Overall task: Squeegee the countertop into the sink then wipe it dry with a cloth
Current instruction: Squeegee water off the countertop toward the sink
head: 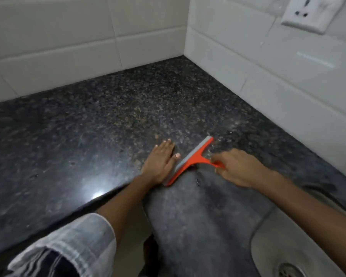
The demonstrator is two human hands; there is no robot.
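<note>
An orange squeegee [190,159] with a grey blade lies slanted on the dark speckled granite countertop [108,120]. My right hand [236,168] grips its orange handle from the right. My left hand [161,162] rests flat on the countertop, fingers straight, right beside the blade's left side. The steel sink [300,248] with its round drain [290,270] sits at the lower right. No cloth is in view.
White tiled walls [268,62] meet in a corner behind the counter. A white wall socket [316,13] is at the top right. The counter's front edge runs diagonally at the lower left, under my left sleeve [68,246].
</note>
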